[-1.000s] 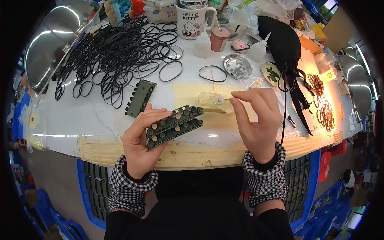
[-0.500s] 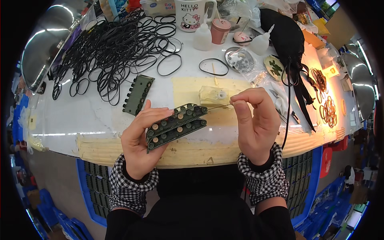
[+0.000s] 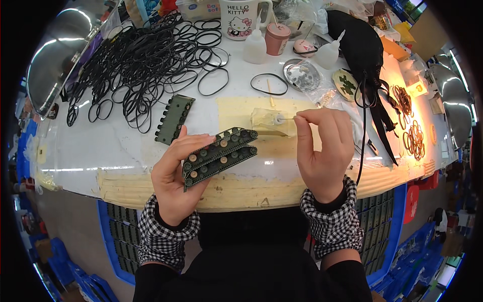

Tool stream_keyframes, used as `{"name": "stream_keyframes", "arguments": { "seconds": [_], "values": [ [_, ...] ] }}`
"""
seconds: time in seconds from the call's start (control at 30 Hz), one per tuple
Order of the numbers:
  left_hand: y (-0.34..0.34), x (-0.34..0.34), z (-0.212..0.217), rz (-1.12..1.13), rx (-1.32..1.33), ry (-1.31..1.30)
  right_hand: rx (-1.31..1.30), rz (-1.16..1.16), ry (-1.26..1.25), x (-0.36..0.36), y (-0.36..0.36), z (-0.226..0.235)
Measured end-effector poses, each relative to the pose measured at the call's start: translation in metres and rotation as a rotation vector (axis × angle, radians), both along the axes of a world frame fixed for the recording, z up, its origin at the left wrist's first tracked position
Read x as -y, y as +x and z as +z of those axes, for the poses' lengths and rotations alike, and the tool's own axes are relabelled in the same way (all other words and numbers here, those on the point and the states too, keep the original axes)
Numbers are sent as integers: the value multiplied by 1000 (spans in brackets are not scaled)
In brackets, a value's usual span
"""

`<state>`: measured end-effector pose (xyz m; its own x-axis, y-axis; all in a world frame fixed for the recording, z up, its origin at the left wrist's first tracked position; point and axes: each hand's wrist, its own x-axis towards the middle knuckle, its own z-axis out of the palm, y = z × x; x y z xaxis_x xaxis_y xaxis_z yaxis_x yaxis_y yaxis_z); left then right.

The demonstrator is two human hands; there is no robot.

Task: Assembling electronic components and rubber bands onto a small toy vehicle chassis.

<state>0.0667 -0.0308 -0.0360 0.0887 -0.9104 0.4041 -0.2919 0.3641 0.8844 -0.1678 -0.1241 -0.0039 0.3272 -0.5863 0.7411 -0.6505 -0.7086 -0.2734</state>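
My left hand [image 3: 176,176] is closed around a dark green toy tank chassis [image 3: 219,156], its two tracks and rows of small wheels facing right. Between thumb and forefinger, my right hand [image 3: 324,148] pinches a thin needle-like rod [image 3: 288,119]. The rod's tip meets the small white mouth of a holder wrapped in yellowish tape [image 3: 262,118], which lies on the table. A second green chassis piece [image 3: 173,119] rests on the table just beyond my left hand.
Black rubber loops [image 3: 146,65] are heaped at the far left. White squeeze bottles [image 3: 255,48], a mug [image 3: 241,20] and a round metal dish [image 3: 301,74] stand at the back. A black bag [image 3: 357,45] lies at right. Blue trays [image 3: 108,236] of green parts sit below the table edge.
My right hand has turned and drawn the rod's tip away from the chassis, up to the taped holder. The chassis in my left hand has shifted slightly left.
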Motion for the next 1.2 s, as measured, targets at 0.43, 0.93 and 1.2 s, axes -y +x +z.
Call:
{"name": "stream_keyframes", "arguments": {
  "seconds": [0.43,0.93,1.2],
  "values": [
    [0,1,0,-8,-7,-9,425,309,383,-12,9,-1],
    [0,0,0,-11,1,2,69,34,62,-2,3,-2],
    [-2,0,2,-31,33,27,706,388,643,-22,22,1]
  ]
}}
